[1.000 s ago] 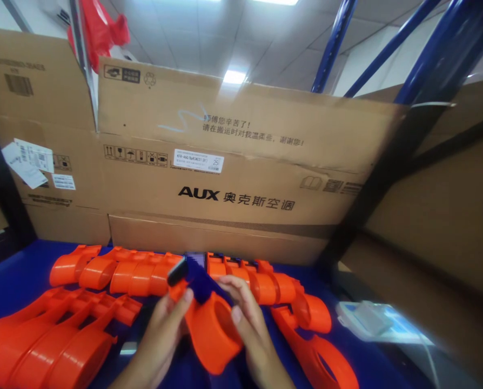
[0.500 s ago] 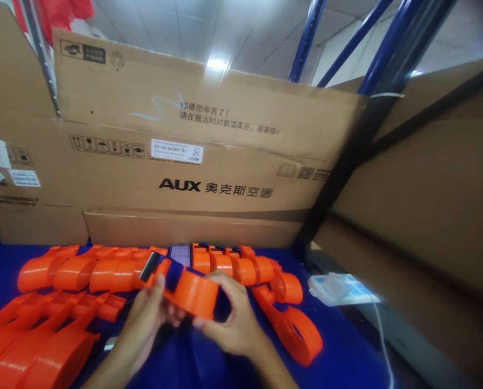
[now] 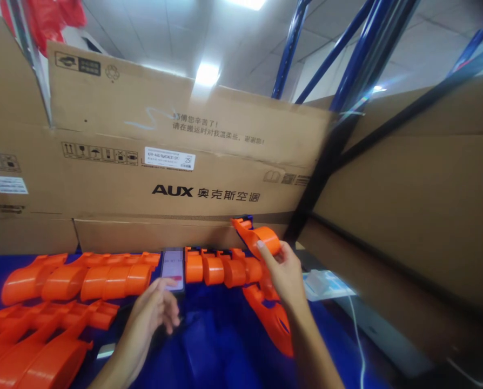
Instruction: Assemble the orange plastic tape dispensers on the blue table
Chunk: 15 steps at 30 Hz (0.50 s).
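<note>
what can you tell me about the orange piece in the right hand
The orange plastic part is glossy and moulded, with a rounded drum end and a narrower notched end pointing up and left. The right hand pinches the drum end, holding it tilted in the air above the back row of like parts, in front of the AUX cardboard box.
</note>
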Tool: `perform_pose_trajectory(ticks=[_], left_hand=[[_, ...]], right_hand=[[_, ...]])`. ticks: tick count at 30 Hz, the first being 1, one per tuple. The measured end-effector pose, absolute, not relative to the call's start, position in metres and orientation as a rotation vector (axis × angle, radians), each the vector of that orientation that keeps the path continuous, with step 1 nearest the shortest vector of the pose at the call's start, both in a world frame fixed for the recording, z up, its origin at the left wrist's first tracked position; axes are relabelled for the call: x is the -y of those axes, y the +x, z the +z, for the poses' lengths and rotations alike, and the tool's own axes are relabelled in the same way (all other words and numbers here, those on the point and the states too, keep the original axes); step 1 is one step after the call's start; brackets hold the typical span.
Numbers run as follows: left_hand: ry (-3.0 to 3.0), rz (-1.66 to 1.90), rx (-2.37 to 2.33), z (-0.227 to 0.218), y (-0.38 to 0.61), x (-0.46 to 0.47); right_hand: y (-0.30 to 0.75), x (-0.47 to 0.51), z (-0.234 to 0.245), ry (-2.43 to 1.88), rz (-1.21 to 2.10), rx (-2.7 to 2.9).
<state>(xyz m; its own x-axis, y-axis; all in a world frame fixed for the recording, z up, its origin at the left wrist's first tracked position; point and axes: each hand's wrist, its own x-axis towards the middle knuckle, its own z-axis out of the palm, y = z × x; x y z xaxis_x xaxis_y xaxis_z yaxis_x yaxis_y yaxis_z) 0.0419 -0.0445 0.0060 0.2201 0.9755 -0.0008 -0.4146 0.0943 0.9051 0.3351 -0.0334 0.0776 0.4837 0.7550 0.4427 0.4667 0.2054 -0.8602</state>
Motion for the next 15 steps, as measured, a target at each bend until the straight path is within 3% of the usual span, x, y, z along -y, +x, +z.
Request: perform_pose_trajectory(ticks=[4, 15], left_hand=[[0.955, 1.189, -0.751, 0.006, 0.041, 0.047], [0.976, 1.198, -0.761, 0.006, 0.039, 0.047]], right_hand=[[0.392, 0.028, 0.085, -2.137, -0.036, 1.238], [0.425, 0.012, 0.049, -2.324, 0.03, 1.222]])
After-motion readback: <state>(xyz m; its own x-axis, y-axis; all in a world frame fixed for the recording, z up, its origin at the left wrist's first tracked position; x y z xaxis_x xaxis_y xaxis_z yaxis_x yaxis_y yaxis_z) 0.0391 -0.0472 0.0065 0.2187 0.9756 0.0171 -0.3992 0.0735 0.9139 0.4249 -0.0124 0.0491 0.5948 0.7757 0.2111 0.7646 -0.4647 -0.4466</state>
